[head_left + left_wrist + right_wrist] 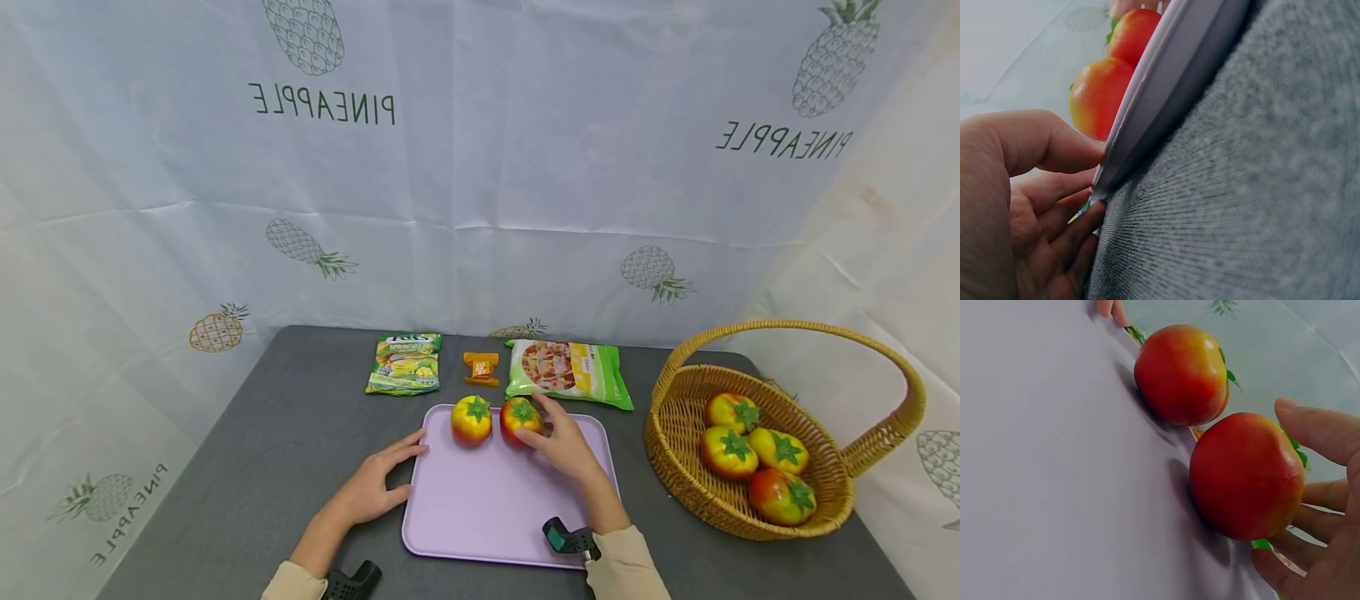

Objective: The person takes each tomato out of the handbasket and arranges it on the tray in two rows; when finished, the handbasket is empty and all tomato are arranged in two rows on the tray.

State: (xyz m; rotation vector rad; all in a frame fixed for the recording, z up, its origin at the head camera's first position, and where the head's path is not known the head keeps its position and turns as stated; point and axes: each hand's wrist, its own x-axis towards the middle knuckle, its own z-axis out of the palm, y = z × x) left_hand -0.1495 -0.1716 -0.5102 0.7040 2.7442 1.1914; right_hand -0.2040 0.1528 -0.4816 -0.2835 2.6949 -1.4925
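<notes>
A pale purple tray lies on the dark grey table. Two red-and-yellow tomato-like fruits with green star-shaped leaves sit along its far edge: a left fruit and a right fruit. My right hand is spread around the right fruit; in the right wrist view the thumb stands off its side, with the other fingers behind it. At the tray's left edge, my left hand touches the rim with extended fingers and thumb. The left wrist view shows that thumb against the rim.
A wicker basket with a tall handle stands on the right, holding several similar fruits. Behind the tray lie a green-yellow snack packet, a small orange wrapped piece and a larger green bag. A pineapple-print cloth hangs behind.
</notes>
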